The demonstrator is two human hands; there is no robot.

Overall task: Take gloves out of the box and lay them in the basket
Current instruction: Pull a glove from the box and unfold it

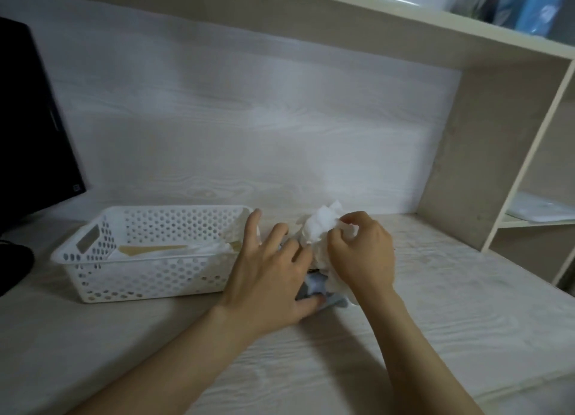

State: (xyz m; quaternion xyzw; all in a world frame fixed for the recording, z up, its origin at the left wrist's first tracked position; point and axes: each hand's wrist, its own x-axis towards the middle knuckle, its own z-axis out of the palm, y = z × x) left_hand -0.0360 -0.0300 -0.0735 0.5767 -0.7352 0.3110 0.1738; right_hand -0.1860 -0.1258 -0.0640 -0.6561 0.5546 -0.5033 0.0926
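Box (313, 286), just right of the basket (149, 280), is mostly hidden: left hand (267, 280) lies on it with fingers spread, right hand (362, 254) pinches a crumpled white glove (320, 228) above it.

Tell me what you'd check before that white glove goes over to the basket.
1. Grip of the right hand on the crumpled white glove: ok, fingers pinch it.
2. Hold of the left hand on the pale blue box: ok, it presses on top.
3. Glove fully out of the box: cannot tell, hands hide the opening.
4. Nearness of the white perforated plastic basket: ok, just beside the left hand.
5. Room in the basket: ok, only a low white layer lies inside.
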